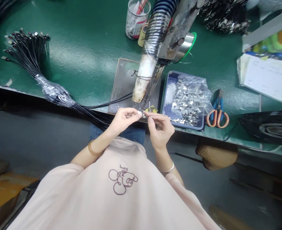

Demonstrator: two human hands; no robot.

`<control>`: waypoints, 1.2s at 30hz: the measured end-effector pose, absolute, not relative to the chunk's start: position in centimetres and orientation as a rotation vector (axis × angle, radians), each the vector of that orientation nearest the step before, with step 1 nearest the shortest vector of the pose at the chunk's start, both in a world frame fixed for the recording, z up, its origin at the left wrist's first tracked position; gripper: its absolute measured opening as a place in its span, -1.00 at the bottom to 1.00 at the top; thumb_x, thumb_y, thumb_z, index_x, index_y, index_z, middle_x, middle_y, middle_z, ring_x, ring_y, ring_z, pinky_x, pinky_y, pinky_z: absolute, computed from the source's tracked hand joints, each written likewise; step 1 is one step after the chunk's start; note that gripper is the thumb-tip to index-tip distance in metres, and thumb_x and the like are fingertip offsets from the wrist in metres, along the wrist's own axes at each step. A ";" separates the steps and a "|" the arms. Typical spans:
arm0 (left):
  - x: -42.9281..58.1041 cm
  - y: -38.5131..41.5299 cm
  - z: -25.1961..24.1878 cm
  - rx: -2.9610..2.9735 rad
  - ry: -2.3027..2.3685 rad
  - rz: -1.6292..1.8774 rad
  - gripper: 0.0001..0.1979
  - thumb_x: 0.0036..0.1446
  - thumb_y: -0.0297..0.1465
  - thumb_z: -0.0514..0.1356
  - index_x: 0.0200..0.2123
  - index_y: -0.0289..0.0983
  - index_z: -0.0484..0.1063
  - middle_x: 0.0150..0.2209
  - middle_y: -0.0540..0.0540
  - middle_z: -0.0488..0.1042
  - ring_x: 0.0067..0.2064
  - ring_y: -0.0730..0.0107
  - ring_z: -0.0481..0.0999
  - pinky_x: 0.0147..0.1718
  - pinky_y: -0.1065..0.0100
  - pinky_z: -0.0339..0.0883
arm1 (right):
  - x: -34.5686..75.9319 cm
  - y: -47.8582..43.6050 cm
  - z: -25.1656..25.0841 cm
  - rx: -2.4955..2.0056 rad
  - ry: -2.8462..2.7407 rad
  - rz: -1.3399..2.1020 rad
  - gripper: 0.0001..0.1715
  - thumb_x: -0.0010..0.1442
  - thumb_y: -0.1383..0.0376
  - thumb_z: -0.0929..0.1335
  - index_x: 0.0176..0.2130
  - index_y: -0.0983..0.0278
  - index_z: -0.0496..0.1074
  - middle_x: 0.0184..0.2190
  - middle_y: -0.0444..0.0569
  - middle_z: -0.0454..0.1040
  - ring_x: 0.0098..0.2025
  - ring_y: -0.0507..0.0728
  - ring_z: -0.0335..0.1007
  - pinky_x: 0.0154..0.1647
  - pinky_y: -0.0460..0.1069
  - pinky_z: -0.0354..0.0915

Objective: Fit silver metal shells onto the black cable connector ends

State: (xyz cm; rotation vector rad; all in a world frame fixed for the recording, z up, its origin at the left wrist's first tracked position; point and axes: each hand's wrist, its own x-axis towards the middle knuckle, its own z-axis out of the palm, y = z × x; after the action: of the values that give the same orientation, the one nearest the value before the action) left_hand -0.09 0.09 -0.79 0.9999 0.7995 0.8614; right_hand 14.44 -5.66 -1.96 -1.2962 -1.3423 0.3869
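My left hand (pixel 125 119) and my right hand (pixel 161 127) meet fingertip to fingertip at the table's front edge, both pinched. Between them is something small, too tiny to make out. Just beyond my fingers lies a dark square plate (pixel 125 78), with a soldering tip and a taped hose (pixel 145 70) hanging over it. Beside my right hand sits a blue tray (pixel 179 123) of small metal connector pieces (pixel 187 99). Left of my left hand, a bundle of black cables (pixel 59 95) wrapped in plastic crosses the edge; a few strands run onto the plate.
Orange-handled scissors (pixel 217 118) lie right of the tray. A solder spool (pixel 187 46) and a clear cup (pixel 137 20) stand behind the plate. Papers (pixel 266 76) rest at the right, near a black device (pixel 270 127). More cables (pixel 223 14) lie at the back.
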 end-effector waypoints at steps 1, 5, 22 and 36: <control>0.0 0.1 -0.8 1.004 0.803 0.864 -0.72 -0.04 -0.20 0.44 -0.46 -0.33 0.60 -0.45 -0.07 0.60 -0.40 0.46 0.51 -0.30 0.41 0.40 | 14.4 -5.7 -2.0 -1.299 -1.350 0.387 -0.96 0.28 0.33 0.39 -0.28 0.22 0.46 -0.25 -0.04 0.66 -0.19 0.13 0.66 -0.26 -0.02 0.57; 0.2 0.1 -1.0 0.994 0.826 0.890 -0.75 -0.05 -0.24 0.44 -0.46 -0.33 0.60 -0.46 -0.06 0.60 -0.42 0.48 0.49 -0.34 0.43 0.38 | 14.5 -5.6 -2.2 -1.287 -1.401 0.351 -0.94 0.27 0.37 0.38 -0.26 0.21 0.47 -0.22 -0.02 0.67 -0.16 0.14 0.66 -0.22 0.01 0.58; 0.9 1.1 -0.6 0.927 0.930 0.956 -0.80 -0.18 -0.33 0.42 -0.54 -0.34 0.52 -0.59 0.05 0.46 -0.54 0.58 0.34 -0.48 0.48 0.27 | 14.7 -4.3 -1.5 -1.279 -1.629 0.015 -0.83 0.19 0.46 0.41 -0.30 0.18 0.44 -0.25 -0.05 0.65 -0.20 0.13 0.63 -0.20 0.06 0.54; 0.9 1.3 -0.2 0.956 0.902 0.976 -0.78 -0.15 -0.31 0.43 -0.53 -0.33 0.51 -0.59 0.06 0.46 -0.54 0.58 0.36 -0.46 0.46 0.29 | 14.8 -4.0 -0.2 -1.304 -1.650 0.085 -0.84 0.20 0.45 0.42 -0.33 0.18 0.44 -0.24 -0.06 0.64 -0.18 0.12 0.62 -0.18 0.06 0.53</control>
State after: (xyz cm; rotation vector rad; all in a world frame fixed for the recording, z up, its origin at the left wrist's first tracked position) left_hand 0.92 1.33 -0.21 0.9558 0.9025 0.9764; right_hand 14.77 -3.98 -0.21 -1.3041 -1.6505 0.0845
